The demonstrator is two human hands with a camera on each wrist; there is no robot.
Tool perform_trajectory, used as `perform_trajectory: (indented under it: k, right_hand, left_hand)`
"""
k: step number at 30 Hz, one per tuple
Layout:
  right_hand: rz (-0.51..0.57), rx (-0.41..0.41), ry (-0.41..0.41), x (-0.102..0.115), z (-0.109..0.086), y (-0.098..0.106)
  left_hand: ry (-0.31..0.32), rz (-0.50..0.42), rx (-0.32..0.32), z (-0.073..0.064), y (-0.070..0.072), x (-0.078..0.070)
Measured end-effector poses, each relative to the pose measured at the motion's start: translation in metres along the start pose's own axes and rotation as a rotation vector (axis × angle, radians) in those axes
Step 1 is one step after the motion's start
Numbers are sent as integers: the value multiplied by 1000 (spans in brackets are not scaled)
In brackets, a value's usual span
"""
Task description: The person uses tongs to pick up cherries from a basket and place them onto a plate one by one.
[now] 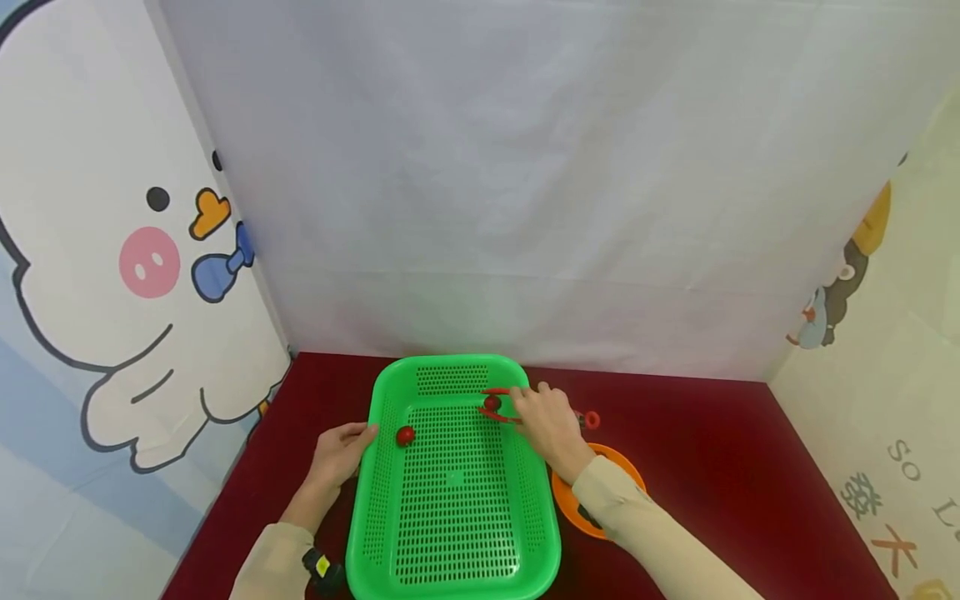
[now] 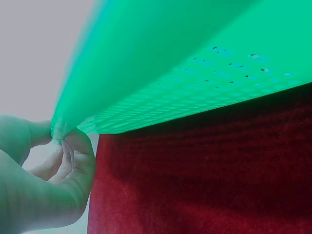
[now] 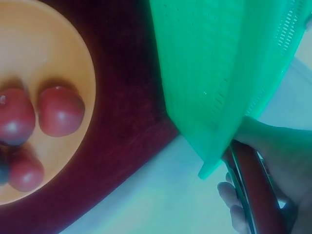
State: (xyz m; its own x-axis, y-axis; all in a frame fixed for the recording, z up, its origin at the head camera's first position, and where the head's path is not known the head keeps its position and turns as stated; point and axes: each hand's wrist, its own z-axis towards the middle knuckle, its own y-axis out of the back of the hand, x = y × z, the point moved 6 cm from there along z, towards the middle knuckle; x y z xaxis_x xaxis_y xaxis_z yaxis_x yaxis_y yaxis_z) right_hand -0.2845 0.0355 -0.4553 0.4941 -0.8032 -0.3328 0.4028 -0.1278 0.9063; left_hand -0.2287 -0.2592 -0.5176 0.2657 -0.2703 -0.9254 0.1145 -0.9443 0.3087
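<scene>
A green plastic basket (image 1: 450, 362) with a slotted bottom lies before me. My left hand (image 1: 337, 454) pinches its left rim between thumb and fingers; the grip also shows in the left wrist view. In my right hand (image 1: 551, 427) are red-tipped tongs (image 1: 496, 391), reaching over the basket's right rim. Their spread tips stand on either side of a small red tomato (image 1: 492, 403) at the back right inside the basket. Another red tomato (image 1: 406, 436) sits by the left wall. The right wrist view shows the tongs' red handle (image 3: 261, 190) within the right hand's fingers.
An orange plate (image 1: 632, 471) sits right of the basket, partly under my right forearm. In the right wrist view it holds several red tomatoes (image 3: 61, 111) and something dark at the edge. A dark red cloth (image 1: 720, 467) covers the table; a pale curtain (image 1: 487, 208) hangs behind.
</scene>
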Motion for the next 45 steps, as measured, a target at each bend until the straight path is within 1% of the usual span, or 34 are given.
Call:
perform_trajectory:
  k: [5, 10, 14, 17, 21, 25, 31, 39, 45]
  right_hand:
    - [45, -83, 9, -4, -8, 4]
    - [106, -180, 0, -9, -17, 8]
    - [173, -283, 9, -13, -26, 10]
    - [203, -365, 24, -15, -32, 12]
    - [236, -439, 34, -18, -40, 14]
    - [256, -475, 23, -21, -49, 15]
    - [271, -493, 0, -24, -60, 15]
    - [302, -572, -10, -30, -73, 16]
    - [339, -600, -29, -34, -83, 18]
  left_hand:
    - [0, 4, 0, -2, 0, -1]
    - [-2, 1, 2, -2, 0, -1]
    - [-1, 4, 2, -2, 0, -2]
    - [3, 9, 2, -2, 1, -1]
    - [7, 17, 1, -2, 1, -1]
    - [11, 19, 2, -2, 1, 0]
    - [10, 18, 1, -1, 1, 1]
    - [10, -5, 10, -1, 0, 0]
    - [5, -6, 11, 1, -1, 0]
